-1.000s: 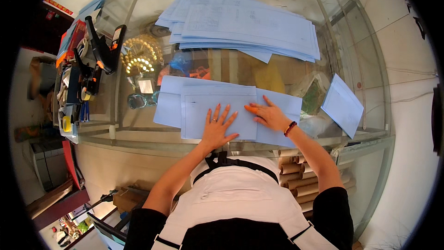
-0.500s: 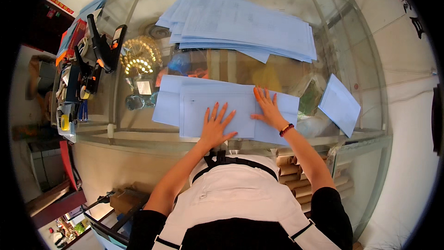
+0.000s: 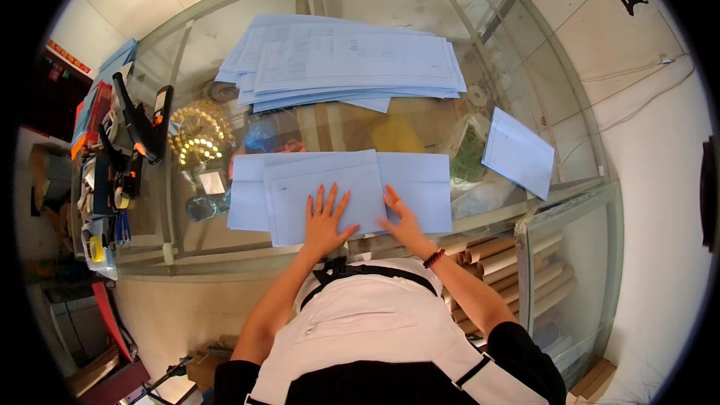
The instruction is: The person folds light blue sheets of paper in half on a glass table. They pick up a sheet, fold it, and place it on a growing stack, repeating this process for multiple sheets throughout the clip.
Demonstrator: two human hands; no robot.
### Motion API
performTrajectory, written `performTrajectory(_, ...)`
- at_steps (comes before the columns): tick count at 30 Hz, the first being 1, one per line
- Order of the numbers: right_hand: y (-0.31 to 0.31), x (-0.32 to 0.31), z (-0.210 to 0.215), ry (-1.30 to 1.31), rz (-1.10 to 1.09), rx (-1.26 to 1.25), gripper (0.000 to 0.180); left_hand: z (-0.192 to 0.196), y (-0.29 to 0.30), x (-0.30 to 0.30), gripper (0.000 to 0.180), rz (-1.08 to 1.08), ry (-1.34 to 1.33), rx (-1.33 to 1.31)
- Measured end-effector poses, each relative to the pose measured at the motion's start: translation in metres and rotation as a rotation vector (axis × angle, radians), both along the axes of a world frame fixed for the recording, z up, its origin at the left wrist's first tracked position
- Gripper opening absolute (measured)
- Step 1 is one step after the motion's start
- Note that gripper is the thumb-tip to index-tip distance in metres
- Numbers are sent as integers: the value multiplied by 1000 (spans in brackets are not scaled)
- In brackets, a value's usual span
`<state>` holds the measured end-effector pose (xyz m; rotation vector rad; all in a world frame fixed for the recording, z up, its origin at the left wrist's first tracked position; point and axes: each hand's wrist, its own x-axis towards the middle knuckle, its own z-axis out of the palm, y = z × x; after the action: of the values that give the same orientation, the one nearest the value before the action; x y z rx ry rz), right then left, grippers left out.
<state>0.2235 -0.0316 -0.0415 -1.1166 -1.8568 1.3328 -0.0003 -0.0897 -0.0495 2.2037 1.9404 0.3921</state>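
Observation:
A light-blue folded sheet lies slightly askew on top of a wider blue sheet, near the glass table's front edge. My left hand rests flat on the folded sheet, its fingers spread and pointing away from me. Beside that sheet's right edge is my right hand, fingers apart, partly over the wider sheet and slightly blurred. Neither hand grips anything. Farther back sits a fanned stack of printed blue sheets. A separate folded blue piece lies to the right.
Along the left edge are black-and-orange handheld tools and a yellow tape roll. Through the glass tabletop show a gold beaded item and a green bundle. Brown paper rolls lie beneath, at the right.
My right hand has drawn back toward me, from the folded sheet's far right corner down along its right edge. My left hand stays flat on the sheet. The whole view has shifted and turned slightly.

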Motion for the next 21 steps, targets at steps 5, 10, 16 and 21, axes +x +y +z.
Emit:
performTrajectory(5,0,-3,-29,158,-263,-629,46,4,1,-3,82,-47,5,-56)
performTrajectory(10,11,46,-50,-28,-542,-171,28,5,8,-31,85,79,29,-29)
performTrajectory(16,79,259,38,262,-1005,-91,36,-22,-15,-144,93,704,191,-22)
performTrajectory(21,106,347,78,32,-1195,3,36,-28,-28,-185,90,786,0,-93)
